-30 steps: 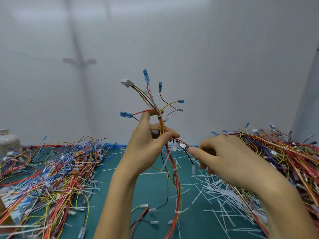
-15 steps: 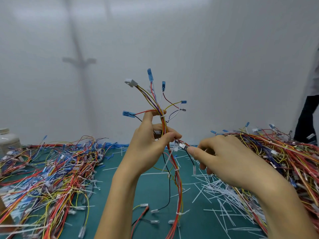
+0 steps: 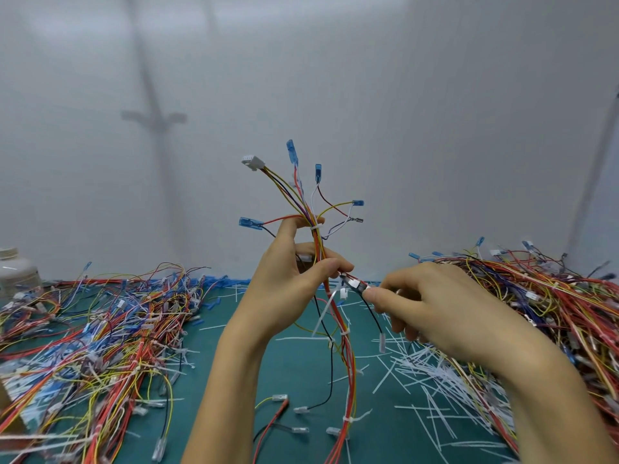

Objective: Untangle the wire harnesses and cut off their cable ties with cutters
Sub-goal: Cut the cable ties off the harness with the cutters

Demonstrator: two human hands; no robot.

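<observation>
The wire harness point(image 3: 317, 241) is drifting slightly toward 3 o'clock from a second ago, standing upright mid-frame. Light and floppy, it is probably handling best by its tied trunk, where the left hand point(image 3: 288, 289) is pinching it. The right hand point(image 3: 435, 309), at 4 o'clock, is clenching the cutters point(image 3: 353, 283), whose tips are meeting the bundle by a cable tie point(image 3: 331, 294).

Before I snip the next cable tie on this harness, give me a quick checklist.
1. Firm grip of left hand on harness: ok.
2. Secure hold of right hand on cutters: ok.
3. Cutter tip on a tie, not a wire: cannot tell.
4. Left fingertips away from that tip: not ok, they look very close.
5. More cable ties visible lower down: ok.
</observation>
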